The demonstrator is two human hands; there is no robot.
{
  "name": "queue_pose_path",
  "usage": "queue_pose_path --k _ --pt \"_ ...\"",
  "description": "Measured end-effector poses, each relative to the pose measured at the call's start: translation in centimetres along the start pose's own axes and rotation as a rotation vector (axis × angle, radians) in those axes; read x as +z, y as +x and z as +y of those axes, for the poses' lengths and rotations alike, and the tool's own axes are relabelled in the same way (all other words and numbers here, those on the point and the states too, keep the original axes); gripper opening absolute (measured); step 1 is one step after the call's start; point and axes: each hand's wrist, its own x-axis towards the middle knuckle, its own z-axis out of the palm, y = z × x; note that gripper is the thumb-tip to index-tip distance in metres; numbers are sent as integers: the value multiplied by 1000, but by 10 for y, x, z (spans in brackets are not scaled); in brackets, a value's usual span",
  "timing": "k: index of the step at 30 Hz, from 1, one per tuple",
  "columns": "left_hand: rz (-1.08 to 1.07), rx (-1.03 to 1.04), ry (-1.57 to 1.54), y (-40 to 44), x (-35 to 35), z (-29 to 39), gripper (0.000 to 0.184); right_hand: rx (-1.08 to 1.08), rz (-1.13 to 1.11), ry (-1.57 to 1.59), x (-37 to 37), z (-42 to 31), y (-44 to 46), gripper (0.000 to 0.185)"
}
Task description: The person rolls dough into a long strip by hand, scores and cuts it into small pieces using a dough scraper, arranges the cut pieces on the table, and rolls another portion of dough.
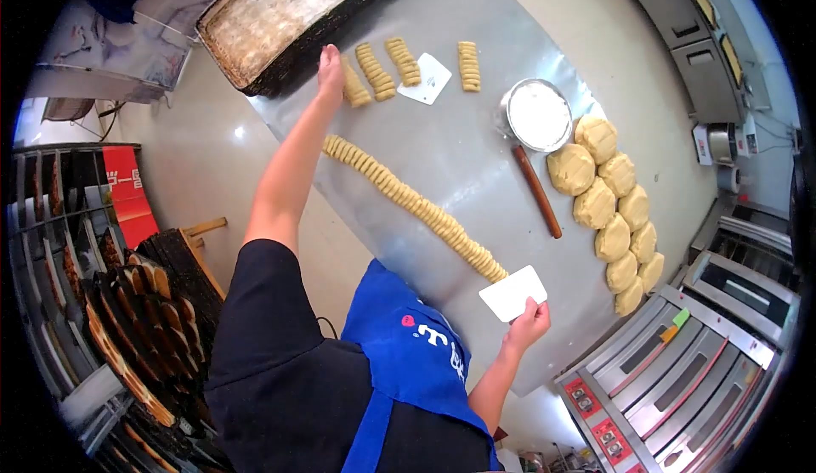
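Note:
My right hand (pixel 530 323) grips a white dough scraper (pixel 513 294) at one corner. The scraper lies over the near end of a long row of sliced dough (pixel 416 203), which runs diagonally across the metal table. At the far left, my left hand (pixel 330 68) is stretched out flat with its fingers straight, beside a short row of dough slices (pixel 354 84); whether it touches them I cannot tell. More short rows of sliced dough (pixel 375 72) lie alongside. Another white scraper (pixel 427 79) rests flat near them, partly under one row.
A stack of worn baking trays (pixel 297 14) sits at the table's far left edge. A bowl of white flour (pixel 539 115), a wooden rolling pin (pixel 537 192) and several round dough lumps (pixel 612 242) line the right side. Ovens (pixel 680 379) stand beyond; a tray rack (pixel 59 243) is at left.

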Motion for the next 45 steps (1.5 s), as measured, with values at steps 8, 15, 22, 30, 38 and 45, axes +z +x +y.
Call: queue_pose_path --k 8,15,22,30,38,45 --pt "312 756 787 -37 -6 -13 28 16 31 2 -4 8 -14 14" --pt "-70 813 902 -226 13 -44 28 6 52 15 -5 19 -22 14" --pt "-154 521 635 -371 27 -76 21 -18 -9 84 -21 27 -20 14" --pt "-384 159 478 -424 -12 -68 23 80 50 186 -49 66 -14 23" --pt "-266 121 487 -442 -65 -56 24 279 213 409 -83 115 1 31" --pt "-476 161 532 -406 -29 -59 22 397 313 562 -99 121 -20 33"
